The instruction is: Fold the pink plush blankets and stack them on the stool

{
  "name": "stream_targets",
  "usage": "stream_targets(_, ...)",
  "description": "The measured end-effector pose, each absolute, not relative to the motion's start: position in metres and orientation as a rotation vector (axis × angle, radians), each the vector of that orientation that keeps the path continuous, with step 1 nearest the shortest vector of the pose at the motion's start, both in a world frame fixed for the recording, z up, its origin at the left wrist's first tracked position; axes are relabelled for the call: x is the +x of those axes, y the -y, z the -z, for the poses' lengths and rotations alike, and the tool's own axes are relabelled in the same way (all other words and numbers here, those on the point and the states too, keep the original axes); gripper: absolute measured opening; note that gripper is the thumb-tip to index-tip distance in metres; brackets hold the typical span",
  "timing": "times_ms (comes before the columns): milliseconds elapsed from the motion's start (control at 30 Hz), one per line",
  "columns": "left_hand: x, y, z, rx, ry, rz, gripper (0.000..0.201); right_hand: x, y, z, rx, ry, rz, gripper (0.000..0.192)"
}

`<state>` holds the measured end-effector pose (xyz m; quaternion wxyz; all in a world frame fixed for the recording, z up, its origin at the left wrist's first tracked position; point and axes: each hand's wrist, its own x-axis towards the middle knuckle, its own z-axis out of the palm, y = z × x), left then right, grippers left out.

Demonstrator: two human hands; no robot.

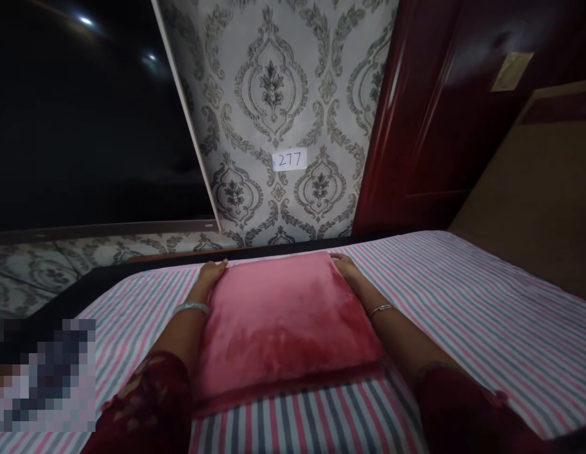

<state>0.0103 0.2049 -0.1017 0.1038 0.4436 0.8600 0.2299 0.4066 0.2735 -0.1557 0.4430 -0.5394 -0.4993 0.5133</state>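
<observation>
A squarish piece of folded pink plush cloth [288, 321] lies flat on a striped bed sheet [463, 296]. Its pile looks darker red toward the right and along the near edge, where a layered fold shows. My left hand [212, 272] grips the far left corner, thumb on top and the other fingers mostly hidden. At the far right corner, my right hand [347, 266] is closed around the edge, its fingertips partly out of sight. A pale bangle circles my left wrist and a thin bracelet my right.
Behind the bed's dark edge [179, 257] is a patterned wall with a paper label [290, 159] reading 277. A large dark television [94, 126] fills the upper left. On the right stand a dark red wooden panel [430, 126] and a brown board [543, 189]. A blurred patch covers the lower left.
</observation>
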Motion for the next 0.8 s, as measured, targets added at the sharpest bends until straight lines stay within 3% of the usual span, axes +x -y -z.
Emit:
stream_targets(100,0.012,-0.197,0.096,1.319,-2.499,-0.609,0.043,0.408,-0.272,0.150,-1.312,1.220,-1.314,0.070)
stream_targets(333,0.028,-0.178,0.096,1.322,-2.535,-0.616,0.029,0.412,-0.259,0.145,-1.337,1.162,-1.253,0.066)
stream_targets(533,0.036,-0.143,0.086,1.245,-2.394,-0.733,0.038,0.430,-0.219,0.133,-1.279,1.221,-1.430,0.093)
stream_targets(600,0.039,-0.119,0.086,1.240,-2.300,-0.767,0.040,0.440,-0.202,0.132,-1.235,1.268,-1.517,0.089)
stream_targets(800,0.056,-0.042,0.099,1.143,-1.920,-0.951,0.030,0.461,-0.155,0.138,-1.075,1.369,-1.708,0.049)
